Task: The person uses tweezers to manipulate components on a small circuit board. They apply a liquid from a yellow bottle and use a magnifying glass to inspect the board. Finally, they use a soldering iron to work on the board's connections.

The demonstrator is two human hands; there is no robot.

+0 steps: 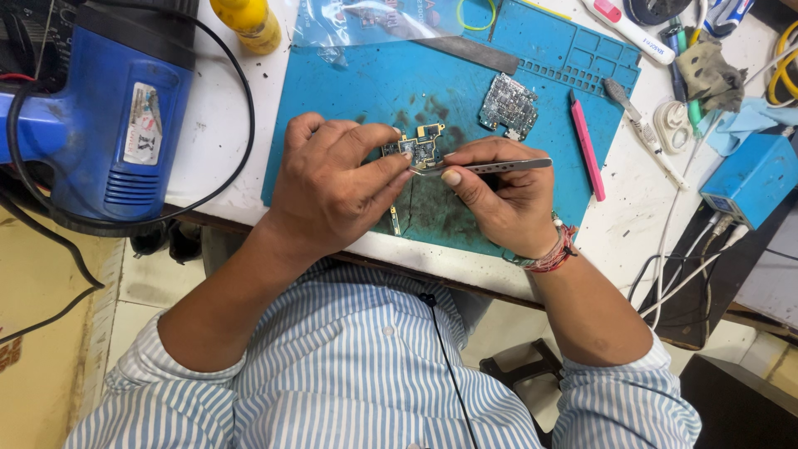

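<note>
A small circuit board (420, 146) with gold edges lies on the blue work mat (374, 91). My left hand (332, 187) pinches the board's near left side between thumb and fingers. My right hand (499, 195) is shut on metal tweezers (499, 166), whose tips meet the board's near edge. A second, larger silver circuit board (508, 106) rests on the mat beyond my right hand. A thin gold strip (394, 221) lies on the mat under my left hand.
A blue heat gun (108, 116) with a black cord sits at the left. A yellow bottle (248, 23), a pink tool (587, 145), a grey blade (474, 51), a blue box (752, 179), a white pen (628, 29) and white cables (682, 274) surround the mat.
</note>
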